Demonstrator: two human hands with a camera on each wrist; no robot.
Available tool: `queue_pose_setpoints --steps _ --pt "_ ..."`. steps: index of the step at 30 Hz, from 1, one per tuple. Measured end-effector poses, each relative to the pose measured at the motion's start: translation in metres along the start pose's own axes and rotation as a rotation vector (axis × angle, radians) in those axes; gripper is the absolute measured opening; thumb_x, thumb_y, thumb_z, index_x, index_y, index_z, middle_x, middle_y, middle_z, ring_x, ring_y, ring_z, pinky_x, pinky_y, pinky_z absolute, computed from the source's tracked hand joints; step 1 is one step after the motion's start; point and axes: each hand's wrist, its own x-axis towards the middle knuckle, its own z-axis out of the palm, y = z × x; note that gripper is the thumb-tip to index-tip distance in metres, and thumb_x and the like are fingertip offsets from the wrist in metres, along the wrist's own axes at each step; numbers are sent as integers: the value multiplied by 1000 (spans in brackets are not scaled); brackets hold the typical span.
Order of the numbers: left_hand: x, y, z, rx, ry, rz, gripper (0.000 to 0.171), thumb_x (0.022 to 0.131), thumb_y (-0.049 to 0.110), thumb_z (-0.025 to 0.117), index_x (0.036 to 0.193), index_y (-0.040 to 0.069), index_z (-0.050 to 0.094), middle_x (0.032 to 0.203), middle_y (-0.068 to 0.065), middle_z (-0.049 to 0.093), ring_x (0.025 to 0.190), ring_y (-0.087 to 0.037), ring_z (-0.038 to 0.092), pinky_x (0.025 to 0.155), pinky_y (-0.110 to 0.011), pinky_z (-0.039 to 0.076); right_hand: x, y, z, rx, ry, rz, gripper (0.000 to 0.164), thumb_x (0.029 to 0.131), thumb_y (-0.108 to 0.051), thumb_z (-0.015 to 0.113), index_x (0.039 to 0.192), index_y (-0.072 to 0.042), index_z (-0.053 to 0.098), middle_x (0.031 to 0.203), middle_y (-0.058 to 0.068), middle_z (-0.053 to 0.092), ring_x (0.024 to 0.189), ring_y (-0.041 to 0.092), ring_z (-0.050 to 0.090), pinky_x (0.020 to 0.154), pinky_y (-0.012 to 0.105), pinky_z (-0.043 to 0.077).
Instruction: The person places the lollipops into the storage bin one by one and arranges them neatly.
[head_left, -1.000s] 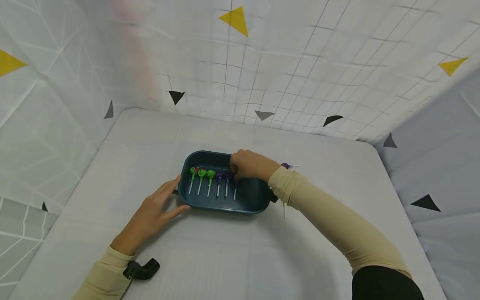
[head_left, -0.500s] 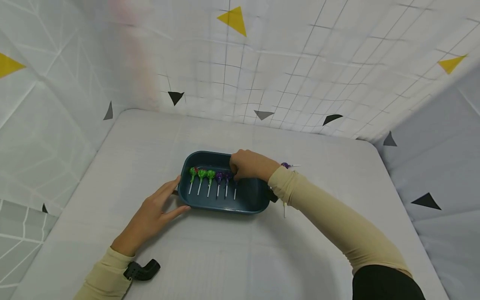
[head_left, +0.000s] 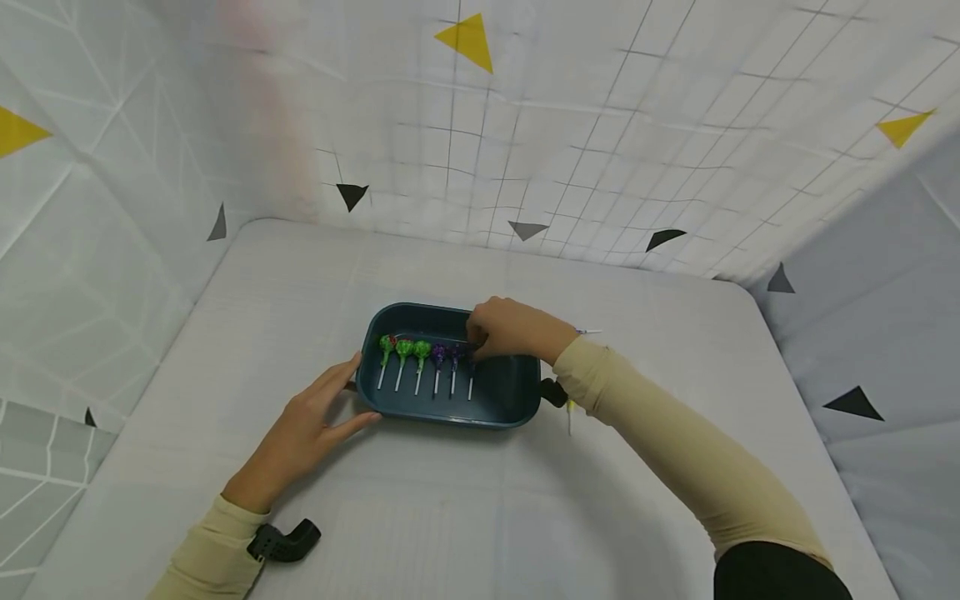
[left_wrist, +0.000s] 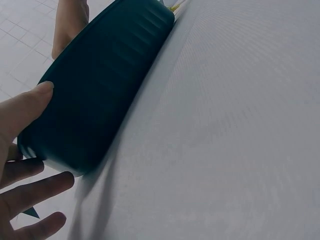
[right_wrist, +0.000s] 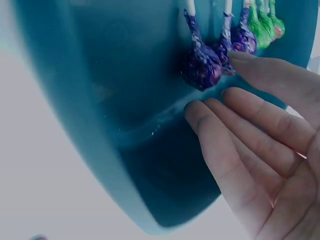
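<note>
A dark teal tray (head_left: 504,387) holds a row of lollipops, sticks toward the person: three green lollipops (head_left: 405,348) on the left, then three purple lollipops (head_left: 438,357). My right hand (head_left: 513,327) hovers over the tray's back right part. In the right wrist view its thumb and fingers are spread around the rightmost purple lollipop (right_wrist: 201,68) with a visible gap, holding nothing. At the tray's left end my left hand (head_left: 303,425) rests with fairly straight fingers, the thumb (left_wrist: 44,89) touching the tray's near side wall.
Right of the tray, a lollipop stick (head_left: 591,332) sticks out from behind the right wrist. A yellow lollipop (head_left: 570,407) lies partly hidden by the right sleeve. White table (head_left: 420,517) surrounds the tray, with patterned cloth walls (head_left: 600,150) behind and beside it.
My right hand has shifted slightly right and its fingers have loosened from the rightmost purple lollipop, which stays in the tray. The left hand and tray have not moved.
</note>
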Motion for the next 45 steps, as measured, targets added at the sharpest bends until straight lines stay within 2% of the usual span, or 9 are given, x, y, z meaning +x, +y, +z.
queue_pose_setpoints --steps 6,17,25,30,39,45 --pt "0 0 0 -2 -2 5 95 83 25 89 160 6 37 152 -16 55 134 -34 59 105 -53 54 -13 6 -4 57 17 -3 25 91 -18 80 112 -4 77 111 9 78 103 22 74 91 35 63" --pt "0 0 0 -6 -7 4 95 83 25 88 160 6 37 152 -15 55 135 -34 58 106 -53 53 -42 19 -11 211 62 54 30 91 -16 79 117 -2 75 118 13 76 103 21 76 90 36 63" --pt "0 -1 1 -8 -2 3 96 83 26 88 161 8 36 153 -14 54 136 -34 57 106 -53 53 -67 31 -15 200 125 46 27 92 -16 79 115 -3 75 116 11 77 104 23 76 89 39 64" --pt "-1 0 1 -9 3 4 95 83 25 88 161 7 36 153 -16 54 136 -35 57 106 -54 53 -80 41 -15 225 140 83 27 93 -16 78 117 -5 75 118 10 76 107 24 75 91 41 63" --pt "0 2 0 -2 6 4 95 83 25 89 160 7 37 152 -16 55 135 -35 59 105 -53 53 -101 61 -12 237 191 138 24 92 -10 77 115 -4 75 114 10 77 101 24 76 88 42 63" --pt "-2 1 0 -9 -6 -16 94 85 27 87 161 8 35 154 -16 53 138 -36 56 107 -54 52 -106 76 -3 174 223 153 20 92 -7 77 112 -4 76 109 10 78 102 25 74 89 44 62"
